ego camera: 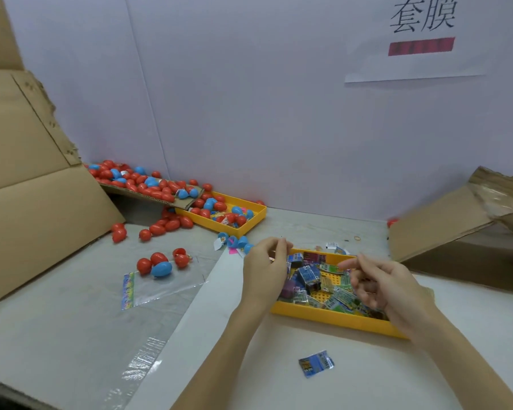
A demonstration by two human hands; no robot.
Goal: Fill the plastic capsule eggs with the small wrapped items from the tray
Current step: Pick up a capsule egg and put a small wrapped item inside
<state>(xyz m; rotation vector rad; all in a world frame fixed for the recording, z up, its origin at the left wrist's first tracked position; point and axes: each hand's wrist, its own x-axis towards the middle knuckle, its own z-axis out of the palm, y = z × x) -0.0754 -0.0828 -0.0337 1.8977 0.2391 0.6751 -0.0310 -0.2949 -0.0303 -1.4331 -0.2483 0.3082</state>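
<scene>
- Head view, the only one I have: my left hand (264,267) hovers over the left end of the near yellow plastic tray (332,316), fingers bent with thumb and fingertips drawn together. Whether they pinch anything I cannot tell; nothing shows plainly between them.
- My right hand (382,288) hangs above the right half of that tray, fingers loosely curled, palm turned toward the left hand, with nothing visibly held.
- Small wrapped items in blue, green and purple printed foil (311,278) lie heaped inside the near tray, under and between both hands.
- One loose blue foil packet (316,363) lies on the white tabletop (367,380) in front of the tray, well apart from it.
- A small cluster of red and blue plastic capsule eggs (160,264) sits on a clear plastic bag with a coloured strip (148,288), left of my left hand.
- A second yellow plastic tray (249,220) stands farther back on the left, holding red and blue eggs; open blue egg halves (237,241) lie just in front of it.
- A big pile of red and blue eggs (139,180) spills from a brown cardboard flap (42,202) at the far left corner onto the table.
- Another brown cardboard sheet (442,226) leans at the right.
- A white paper sign with printed characters (421,37) hangs on the pale wall.
</scene>
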